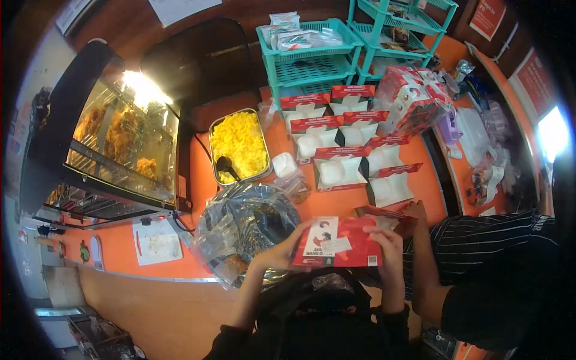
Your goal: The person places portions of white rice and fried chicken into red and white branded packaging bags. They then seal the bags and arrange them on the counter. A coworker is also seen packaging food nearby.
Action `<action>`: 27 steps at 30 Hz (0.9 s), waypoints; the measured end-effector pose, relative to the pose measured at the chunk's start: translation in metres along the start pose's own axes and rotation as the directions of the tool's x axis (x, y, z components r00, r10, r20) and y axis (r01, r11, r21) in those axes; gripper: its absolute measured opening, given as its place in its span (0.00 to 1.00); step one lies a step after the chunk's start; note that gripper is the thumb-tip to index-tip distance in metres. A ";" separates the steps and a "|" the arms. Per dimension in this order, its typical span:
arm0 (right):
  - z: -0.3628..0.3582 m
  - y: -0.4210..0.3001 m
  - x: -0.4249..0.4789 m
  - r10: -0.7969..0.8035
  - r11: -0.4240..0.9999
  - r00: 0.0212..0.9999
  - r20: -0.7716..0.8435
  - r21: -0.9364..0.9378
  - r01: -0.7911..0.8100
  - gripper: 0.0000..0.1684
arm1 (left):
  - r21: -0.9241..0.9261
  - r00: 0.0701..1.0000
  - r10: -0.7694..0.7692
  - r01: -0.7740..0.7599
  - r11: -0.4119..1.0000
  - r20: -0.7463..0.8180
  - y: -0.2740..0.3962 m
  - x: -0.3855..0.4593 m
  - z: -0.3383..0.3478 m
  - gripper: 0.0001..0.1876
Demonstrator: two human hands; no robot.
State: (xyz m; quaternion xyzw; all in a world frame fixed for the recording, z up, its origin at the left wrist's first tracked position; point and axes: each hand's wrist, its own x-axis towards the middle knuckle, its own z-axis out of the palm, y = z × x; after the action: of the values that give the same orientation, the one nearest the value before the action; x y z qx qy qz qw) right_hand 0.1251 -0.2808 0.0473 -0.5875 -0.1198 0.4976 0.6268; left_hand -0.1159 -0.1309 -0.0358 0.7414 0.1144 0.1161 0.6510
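A red printed cardboard food box (355, 246) is held level in front of my body. My left hand (282, 246) grips its left end, while my right hand (389, 245) has hold of the right end, fingers over the top edge. A white slip lies across the box's printed face. Just left of my left hand sits a large round tray (274, 220) with clear plastic over dark contents, partly hidden by my forearm. Beyond the box, open red-and-white food boxes (338, 168) stand in rows on the orange counter (324, 204), several with white paper-wrapped portions inside.
A co-worker's hand (413, 213) is at another box close on my right. Yellow rice (238, 139) fills a metal pan, with a black spoon in it. A lit glass display warmer (121, 139) stands left; teal racks (308, 67) and a plastic-wrapped box stack (411, 99) stand behind.
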 end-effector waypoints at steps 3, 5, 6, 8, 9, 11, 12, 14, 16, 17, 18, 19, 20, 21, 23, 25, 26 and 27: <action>0.015 0.005 0.029 -0.123 0.984 0.980 0.155 -0.106 0.141 0.11 | -0.198 0.893 0.187 -0.287 0.937 -0.409 0.010 0.018 0.004 0.54; 0.027 0.000 0.037 -0.043 0.997 0.977 0.210 -0.055 0.055 0.12 | -0.562 0.610 -0.250 -0.395 0.727 -0.752 -0.031 0.037 0.012 0.28; 0.032 -0.003 0.035 -0.057 0.998 0.976 0.210 0.006 0.057 0.12 | -0.474 0.592 -0.215 -0.324 0.819 -0.777 -0.044 0.042 0.007 0.35; 0.027 0.008 0.041 -0.091 0.992 0.976 0.198 0.103 0.072 0.19 | -0.354 0.586 -0.152 -0.245 0.903 -0.796 -0.051 0.039 0.007 0.42; 0.032 0.007 0.038 -0.131 0.961 0.966 0.224 0.269 0.068 0.21 | -0.331 0.603 -0.121 -0.249 0.910 -0.789 -0.041 0.039 0.010 0.41; 0.042 -0.002 0.026 -0.210 0.817 0.947 0.244 0.575 0.033 0.27 | -0.328 0.595 -0.120 -0.254 0.910 -0.795 -0.014 0.031 0.015 0.39; 0.028 0.019 0.038 -0.239 0.799 0.957 0.162 0.593 0.099 0.30 | -0.344 0.579 -0.141 -0.257 0.903 -0.803 0.002 0.027 0.017 0.39; 0.023 0.051 0.053 -0.364 0.914 0.927 0.093 -0.155 0.375 0.32 | -0.415 0.535 -0.191 -0.337 0.845 -0.823 0.024 0.025 0.024 0.37; 0.021 0.069 0.067 -0.531 0.622 0.828 0.178 -0.581 0.524 0.33 | -0.251 0.473 -0.064 -0.343 0.905 -0.879 0.025 0.022 0.037 0.36; 0.021 0.074 0.070 -0.567 0.516 0.791 0.229 -0.650 0.558 0.33 | -0.169 0.446 0.000 -0.340 0.925 -0.895 0.025 0.021 0.044 0.36; 0.021 0.077 0.072 -0.596 0.420 0.755 0.273 -0.696 0.583 0.34 | -0.138 0.481 -0.005 -0.243 0.960 -0.877 0.016 0.016 0.049 0.33; 0.022 0.078 0.073 -0.613 0.346 0.726 0.311 -0.721 0.601 0.34 | -0.025 0.493 0.063 -0.170 0.985 -0.868 0.007 0.009 0.055 0.34; 0.025 0.078 0.075 -0.627 0.287 0.699 0.343 -0.733 0.617 0.35 | 0.091 0.509 0.128 -0.097 0.991 -0.851 -0.001 0.002 0.061 0.34; 0.024 0.077 0.074 -0.644 0.233 0.676 0.358 -0.750 0.619 0.35 | 0.205 0.545 0.187 -0.028 0.978 -0.818 0.002 0.001 0.064 0.35; 0.025 0.077 0.072 -0.672 0.156 0.644 0.366 -0.780 0.606 0.36 | 0.217 0.515 0.229 -0.084 0.972 -0.826 0.011 0.001 0.066 0.36; 0.036 0.079 0.073 -0.672 0.076 0.603 0.429 -0.770 0.633 0.37 | 0.268 0.435 0.260 -0.043 0.962 -0.862 0.017 -0.002 0.051 0.37; 0.037 0.080 0.073 -0.684 0.045 0.584 0.437 -0.774 0.632 0.38 | 0.246 0.348 0.291 -0.168 0.955 -0.891 0.035 0.007 0.048 0.32; 0.039 0.081 0.071 -0.687 0.029 0.573 0.447 -0.771 0.637 0.38 | 0.322 0.397 0.279 0.044 0.946 -0.874 0.025 0.004 0.045 0.28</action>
State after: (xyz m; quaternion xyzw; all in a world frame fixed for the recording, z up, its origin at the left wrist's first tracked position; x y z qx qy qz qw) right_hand 0.0910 -0.2173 -0.0418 -0.7050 -0.6017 -0.0090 0.3752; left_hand -0.0971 -0.1754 -0.0165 0.6514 0.4126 0.5285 0.3551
